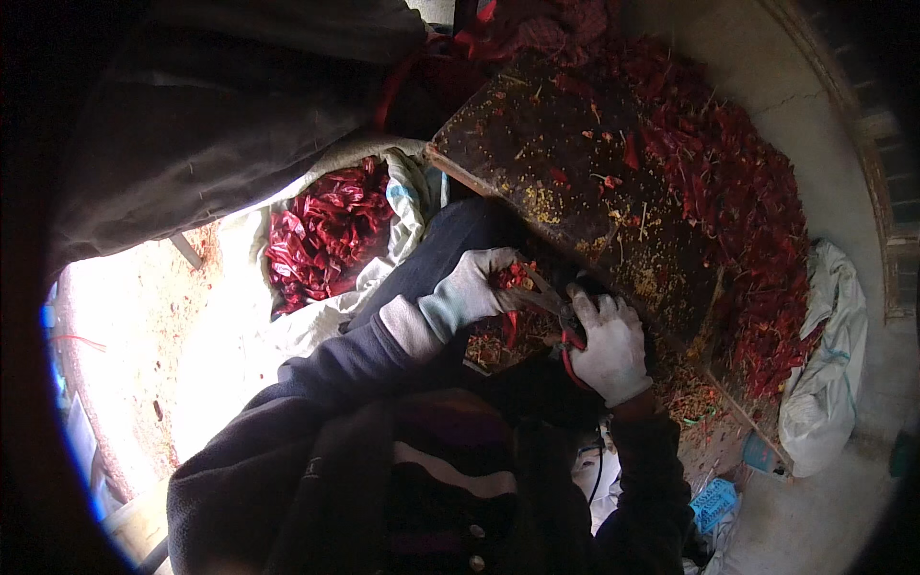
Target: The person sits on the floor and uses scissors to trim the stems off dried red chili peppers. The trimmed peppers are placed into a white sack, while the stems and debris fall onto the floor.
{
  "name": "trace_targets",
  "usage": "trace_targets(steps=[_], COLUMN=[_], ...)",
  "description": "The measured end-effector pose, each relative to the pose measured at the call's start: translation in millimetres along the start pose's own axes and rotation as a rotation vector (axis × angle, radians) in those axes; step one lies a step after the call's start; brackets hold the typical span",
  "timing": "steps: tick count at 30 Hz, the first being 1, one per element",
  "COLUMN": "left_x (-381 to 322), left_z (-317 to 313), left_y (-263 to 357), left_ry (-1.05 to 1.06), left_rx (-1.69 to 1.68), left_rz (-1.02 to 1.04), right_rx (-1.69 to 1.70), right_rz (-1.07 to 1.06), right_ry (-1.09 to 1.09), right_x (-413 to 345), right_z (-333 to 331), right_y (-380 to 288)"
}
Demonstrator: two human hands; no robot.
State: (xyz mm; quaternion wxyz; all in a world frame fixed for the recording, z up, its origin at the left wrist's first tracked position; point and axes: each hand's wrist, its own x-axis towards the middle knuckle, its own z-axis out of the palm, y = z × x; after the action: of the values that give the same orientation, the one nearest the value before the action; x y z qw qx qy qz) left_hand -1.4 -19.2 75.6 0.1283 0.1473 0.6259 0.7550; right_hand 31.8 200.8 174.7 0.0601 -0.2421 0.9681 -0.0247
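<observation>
My left hand (467, 287), in a pale work glove, grips a small bunch of dried red chili peppers (512, 276). My right hand (609, 351), also gloved, is closed around a pair of red-handled shears (573, 353). The metal blades point left and lie against the chilies at my left fingers; whether they are cutting cannot be made out. Both hands are above my lap, by the near edge of a dark wooden board (503, 136) scattered with yellow seeds and chili bits. Below them, red scraps and stems (496, 346) lie in shadow.
A white woven sack (402, 198) of red chili pods stands to the left of my knee. Along the board's far right side runs a large heap of dried chilies (747, 194), with another white sack (826, 410) beside it. Another person's dark-clothed limb (230, 108) reaches in at upper left.
</observation>
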Motion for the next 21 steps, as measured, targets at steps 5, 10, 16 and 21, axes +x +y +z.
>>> trace_targets(steps=[5, 10, 16, 21], left_x=[-0.8, 1.6, 2.7, 0.9], left_z=[2.1, -1.8, -0.8, -0.2], left_y=[1.6, 2.8, 4.2, 6.1], left_ry=[0.021, 0.003, 0.012, -0.011], left_rx=[0.01, 0.215, 0.077, 0.135], left_rz=[0.066, 0.072, 0.049, 0.024], right_rx=[-0.023, -0.002, -0.043, -0.087], right_rz=[0.046, 0.028, -0.007, 0.01], right_ry=[-0.047, -0.039, -0.037, -0.097], right_x=[-3.0, -3.5, -3.0, -1.8], right_z=[3.1, 5.4, 9.1, 9.8], right_y=[-1.1, 1.6, 5.4, 3.8])
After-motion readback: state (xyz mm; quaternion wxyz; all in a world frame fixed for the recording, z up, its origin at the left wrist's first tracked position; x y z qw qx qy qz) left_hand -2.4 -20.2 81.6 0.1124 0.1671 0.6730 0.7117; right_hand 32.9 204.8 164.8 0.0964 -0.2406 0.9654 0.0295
